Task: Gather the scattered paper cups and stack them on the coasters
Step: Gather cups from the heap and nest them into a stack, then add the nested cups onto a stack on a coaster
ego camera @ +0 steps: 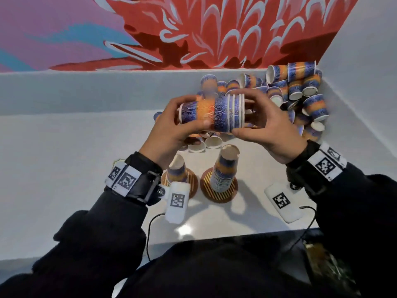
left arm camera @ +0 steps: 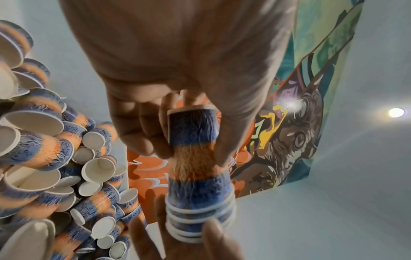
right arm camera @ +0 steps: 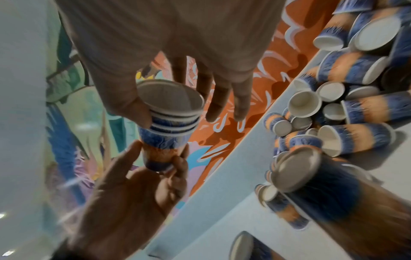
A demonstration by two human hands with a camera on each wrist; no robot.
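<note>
I hold a nested stack of blue-and-orange paper cups (ego camera: 212,114) on its side in the air, above the table. My left hand (ego camera: 193,112) grips its base end, thumb in front and fingers behind. My right hand (ego camera: 242,114) pinches the rim end between thumb and fingers. The left wrist view shows the stack (left arm camera: 195,167) lengthwise. The right wrist view looks into its open mouth (right arm camera: 169,98). Below, two round striped coasters bear upside-down cup stacks: a short one (ego camera: 177,168) on the left coaster (ego camera: 193,183), a taller one (ego camera: 224,168) on the right coaster (ego camera: 214,194). A loose cup pile (ego camera: 300,93) fills the back right corner.
A white tagged box (ego camera: 283,202) with a dark cable lies on the table right of the coasters. White walls close the table at the back and right, with a red mural (ego camera: 214,35) above. More loose cups (ego camera: 206,143) lie just behind the coasters.
</note>
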